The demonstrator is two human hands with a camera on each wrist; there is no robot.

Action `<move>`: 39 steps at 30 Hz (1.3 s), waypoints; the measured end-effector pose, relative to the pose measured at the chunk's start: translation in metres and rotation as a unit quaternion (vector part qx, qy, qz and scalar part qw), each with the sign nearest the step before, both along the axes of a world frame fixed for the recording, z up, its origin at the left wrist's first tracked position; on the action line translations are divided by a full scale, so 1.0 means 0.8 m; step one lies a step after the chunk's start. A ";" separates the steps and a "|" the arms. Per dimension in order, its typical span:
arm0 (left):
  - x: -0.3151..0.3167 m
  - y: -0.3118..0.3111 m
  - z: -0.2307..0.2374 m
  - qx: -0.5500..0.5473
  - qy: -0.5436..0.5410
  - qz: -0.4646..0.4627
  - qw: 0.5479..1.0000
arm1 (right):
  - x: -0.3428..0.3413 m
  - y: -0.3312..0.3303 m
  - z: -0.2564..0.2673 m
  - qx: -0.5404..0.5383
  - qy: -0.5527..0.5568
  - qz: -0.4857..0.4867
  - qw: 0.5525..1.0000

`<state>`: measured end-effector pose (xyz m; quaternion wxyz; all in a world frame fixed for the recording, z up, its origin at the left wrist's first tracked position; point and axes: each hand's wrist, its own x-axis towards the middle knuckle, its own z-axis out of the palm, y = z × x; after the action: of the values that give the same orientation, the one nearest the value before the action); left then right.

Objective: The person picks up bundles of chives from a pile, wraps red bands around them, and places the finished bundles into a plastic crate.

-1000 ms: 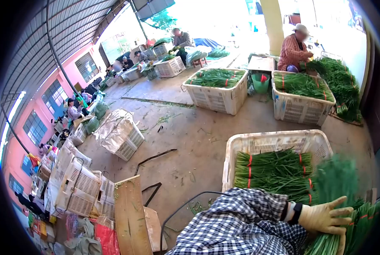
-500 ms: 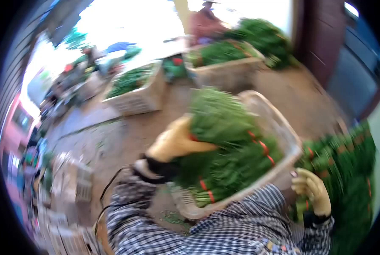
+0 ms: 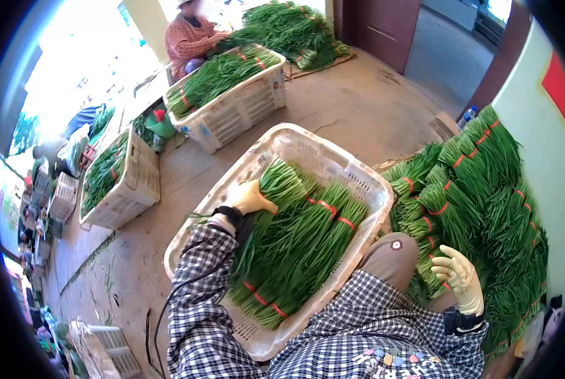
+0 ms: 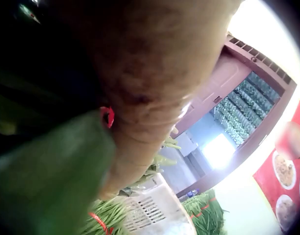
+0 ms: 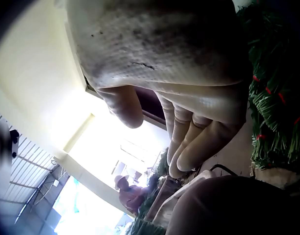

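In the head view my gloved left hand (image 3: 249, 197) grips the stem end of a bundle of chives (image 3: 282, 184) inside a white plastic crate (image 3: 334, 149). Other red-banded chive bundles (image 3: 323, 230) lie beside it there. The left wrist view has the glove (image 4: 155, 93) close up, with a red band (image 4: 108, 117) and dark green leaves at its edge. My gloved right hand (image 3: 461, 278) is raised near my knee, holding nothing, its fingers loosely bent. In the right wrist view that hand's palm (image 5: 160, 54) faces the camera.
A large pile of banded chives (image 3: 497, 208) lies to the right along the wall. Two more filled crates (image 3: 248, 104) stand ahead and left. A person (image 3: 191, 39) sits behind one, near a green bucket (image 3: 161, 125). An open doorway (image 3: 450, 54) is at upper right.
The left hand has carried a chive bundle from the right-hand pile across and down into the crate. The right hand stays empty at the right. The head view has turned rightward.
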<state>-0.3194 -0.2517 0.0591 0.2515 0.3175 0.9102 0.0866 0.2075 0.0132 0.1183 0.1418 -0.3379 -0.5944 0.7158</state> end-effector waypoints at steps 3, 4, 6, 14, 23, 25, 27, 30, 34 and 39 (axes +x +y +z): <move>-0.032 0.067 -0.069 0.043 -0.013 -0.002 0.999 | 0.009 0.006 -0.009 -0.011 -0.020 -0.030 0.999; -0.042 0.087 -0.104 0.068 0.006 -0.001 0.998 | 0.010 0.007 -0.010 -0.014 -0.023 -0.040 0.999; -0.035 0.120 -0.137 0.151 0.014 0.011 0.988 | 0.011 0.006 -0.012 -0.011 -0.042 -0.065 0.997; 0.019 0.155 -0.266 0.170 -0.019 0.035 0.985 | 0.009 0.011 -0.041 -0.020 -0.100 -0.089 0.991; 0.026 0.165 -0.326 0.105 0.010 0.062 0.992 | -0.030 0.019 -0.065 -0.030 -0.151 -0.044 0.987; 0.011 0.164 -0.329 0.107 -0.053 0.052 0.991 | -0.028 0.026 -0.068 -0.021 -0.127 -0.015 0.992; 0.024 0.177 -0.285 0.059 -0.032 0.050 0.996 | -0.023 0.033 -0.061 0.001 -0.138 -0.001 0.990; 0.066 0.160 -0.290 0.104 0.160 0.017 0.981 | -0.010 0.051 -0.062 0.013 -0.154 -0.014 0.988; 0.160 0.146 -0.225 0.349 0.137 -0.045 0.926 | 0.005 0.110 -0.120 0.012 -0.165 -0.058 0.985; 0.256 0.143 -0.161 0.377 -0.128 -0.206 0.894 | -0.036 0.225 -0.240 0.190 -0.293 -0.141 0.926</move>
<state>-0.1142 -0.1369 -0.0697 0.2392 0.5552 0.6831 0.4097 0.1785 0.1930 -0.0737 0.1221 -0.5797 -0.6804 0.4314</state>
